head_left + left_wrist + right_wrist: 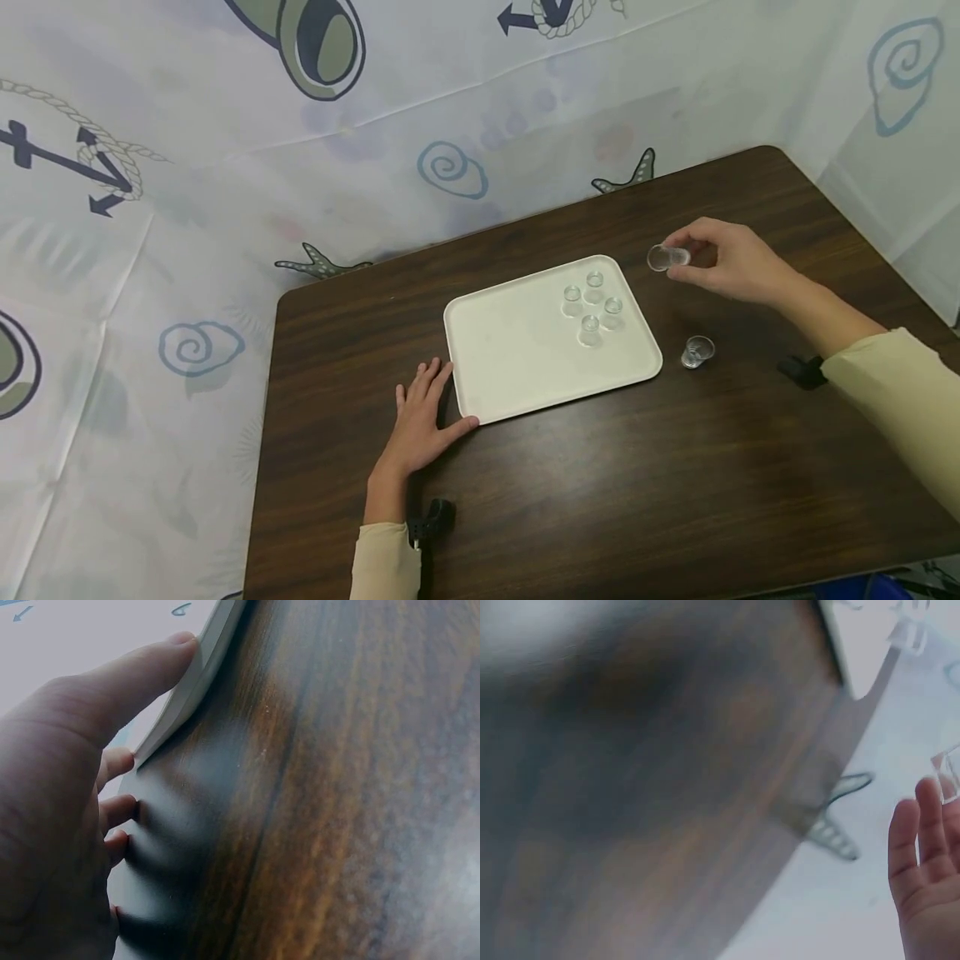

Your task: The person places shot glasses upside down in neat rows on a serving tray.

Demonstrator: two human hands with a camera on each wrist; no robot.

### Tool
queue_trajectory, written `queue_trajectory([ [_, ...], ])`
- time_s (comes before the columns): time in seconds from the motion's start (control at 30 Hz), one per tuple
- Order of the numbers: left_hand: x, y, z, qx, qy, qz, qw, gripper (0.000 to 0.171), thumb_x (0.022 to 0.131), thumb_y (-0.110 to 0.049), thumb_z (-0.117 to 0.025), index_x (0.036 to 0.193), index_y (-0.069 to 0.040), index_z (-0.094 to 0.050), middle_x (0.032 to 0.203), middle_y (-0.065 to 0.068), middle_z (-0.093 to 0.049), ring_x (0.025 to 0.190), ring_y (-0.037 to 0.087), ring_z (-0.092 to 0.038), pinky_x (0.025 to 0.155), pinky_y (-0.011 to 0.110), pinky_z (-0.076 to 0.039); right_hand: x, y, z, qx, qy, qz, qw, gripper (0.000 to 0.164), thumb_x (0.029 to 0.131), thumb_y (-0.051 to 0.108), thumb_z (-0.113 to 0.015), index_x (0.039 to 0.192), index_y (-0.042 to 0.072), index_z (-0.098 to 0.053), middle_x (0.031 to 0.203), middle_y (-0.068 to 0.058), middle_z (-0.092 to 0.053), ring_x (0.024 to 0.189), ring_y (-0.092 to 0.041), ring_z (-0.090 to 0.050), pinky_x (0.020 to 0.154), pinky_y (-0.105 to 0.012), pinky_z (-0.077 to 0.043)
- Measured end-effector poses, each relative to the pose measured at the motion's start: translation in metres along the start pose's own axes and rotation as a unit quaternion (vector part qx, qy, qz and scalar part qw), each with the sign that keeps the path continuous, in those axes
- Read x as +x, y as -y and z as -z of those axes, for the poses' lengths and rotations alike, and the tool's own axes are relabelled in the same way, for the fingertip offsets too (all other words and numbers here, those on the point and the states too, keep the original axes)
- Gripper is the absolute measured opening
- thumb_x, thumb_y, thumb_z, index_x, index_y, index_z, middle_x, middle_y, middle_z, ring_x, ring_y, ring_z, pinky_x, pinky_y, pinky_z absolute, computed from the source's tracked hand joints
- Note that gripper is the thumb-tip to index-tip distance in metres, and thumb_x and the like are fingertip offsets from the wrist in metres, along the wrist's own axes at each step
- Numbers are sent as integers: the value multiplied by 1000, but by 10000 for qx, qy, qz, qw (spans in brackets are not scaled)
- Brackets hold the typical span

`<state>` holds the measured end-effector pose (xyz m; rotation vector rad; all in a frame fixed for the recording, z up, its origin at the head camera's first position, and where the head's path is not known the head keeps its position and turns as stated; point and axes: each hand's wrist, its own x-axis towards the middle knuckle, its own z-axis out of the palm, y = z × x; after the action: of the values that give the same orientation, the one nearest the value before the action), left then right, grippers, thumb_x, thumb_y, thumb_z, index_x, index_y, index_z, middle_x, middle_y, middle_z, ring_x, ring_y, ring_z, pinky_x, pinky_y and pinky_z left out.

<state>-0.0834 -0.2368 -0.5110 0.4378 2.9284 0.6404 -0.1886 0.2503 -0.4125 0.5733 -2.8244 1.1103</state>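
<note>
Beyond the right edge of a cream tray [510,354], my right hand [738,265] pinches a small clear shot glass [659,257], tilted on its side in the air. Only part of that glass [951,774] shows in the right wrist view, by the fingers. Several matching shot glasses [590,324] stand grouped on the tray's right half. Another shot glass [697,352] is on the table just right of the tray. My left hand [416,429] touches the tray's near left corner with fingers spread; in the left wrist view its thumb [142,671] lies along the tray's rim.
The dark wood-grain table [600,483] runs back to a pale printed cloth [390,200] hanging behind it and at both sides. A black wrist device [431,521] sits by the left sleeve. Something blue [862,587] shows below the table's near right edge.
</note>
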Motion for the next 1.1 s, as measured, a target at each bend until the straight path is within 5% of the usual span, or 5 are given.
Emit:
queue_trajectory([
  [0.33, -3, 1, -2, -63, -28, -20, 10000, 94, 80, -66, -62, 154, -26, -20, 159, 6, -16, 147, 31, -8, 109, 67, -1, 38, 59, -35, -765, 720, 845, 9909, 29, 84, 17, -73, 113, 15, -69, 111, 1, -56, 87, -17, -54, 74, -33, -45],
  [0.5, -2, 1, -2, -35, -59, -41, 10000, 95, 80, -68, -60, 154, -27, -19, 160, 5, -15, 147, 30, -7, 109, 66, 0, 49, 83, -53, -1391, 923, 1376, 9763, 28, 85, 17, -72, 112, 17, -70, 109, 0, -57, 95, -18, -54, 72, -33, -49],
  [0.7, 0, 1, -2, -9, -46, -74, 10000, 94, 80, -68, -60, 154, -27, -19, 160, 7, -15, 147, 32, -7, 108, 67, -1, 58, 97, -78, -2564, 1085, 2176, 9355, 26, 84, 5, -67, 109, 14, -71, 102, -4, -56, 94, -21, -53, 62, -30, -49],
  [0.93, 1, -1, -1, -29, -19, -30, 10000, 95, 80, -70, -59, 154, -28, -18, 160, 5, -15, 147, 29, -6, 110, 66, 0, 65, 107, -103, -3798, 1369, 2740, 8729, 14, 82, 1, -70, 93, 10, -69, 96, -7, -51, 86, -23, -46, 62, -29, -41],
  [1.1, -1, 0, -1, -20, 10, 19, 10000, 94, 80, -70, -58, 154, -28, -18, 160, 4, -14, 147, 29, -6, 109, 66, 0, 68, 110, -121, -4148, 1241, 3057, 8480, 12, 79, -1, -72, 80, 11, -70, 93, -7, -52, 84, -23, -45, 67, -31, -42],
])
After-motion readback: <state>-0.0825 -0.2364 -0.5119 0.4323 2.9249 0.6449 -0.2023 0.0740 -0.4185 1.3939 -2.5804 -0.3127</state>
